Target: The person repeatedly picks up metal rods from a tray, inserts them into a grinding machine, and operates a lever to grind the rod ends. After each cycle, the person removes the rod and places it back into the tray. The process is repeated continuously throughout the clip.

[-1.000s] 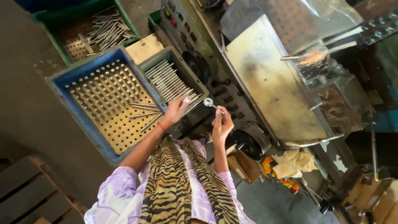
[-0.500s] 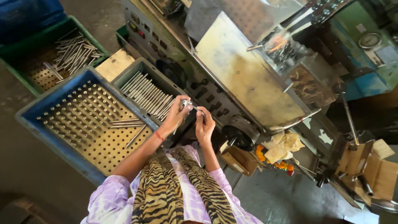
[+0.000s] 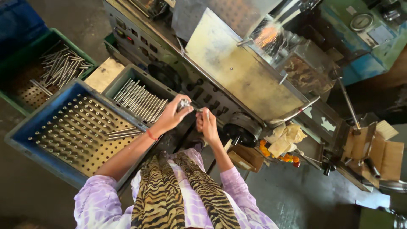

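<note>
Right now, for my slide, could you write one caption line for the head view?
Both hands, left hand and right hand, hold a small metal part between crates of steel rods and a machine.

The person wears a light top in a pale purple and white pattern, with sleeves that end near the elbows and leave both forearms bare. A long scarf point(image 3: 182, 191) with tan and dark brown tiger stripes hangs over the shoulders in two bands down the front. A thin red band point(image 3: 151, 135) circles the wrist of the left hand point(image 3: 169, 116). The right hand point(image 3: 207, 124) wears nothing visible.
</note>
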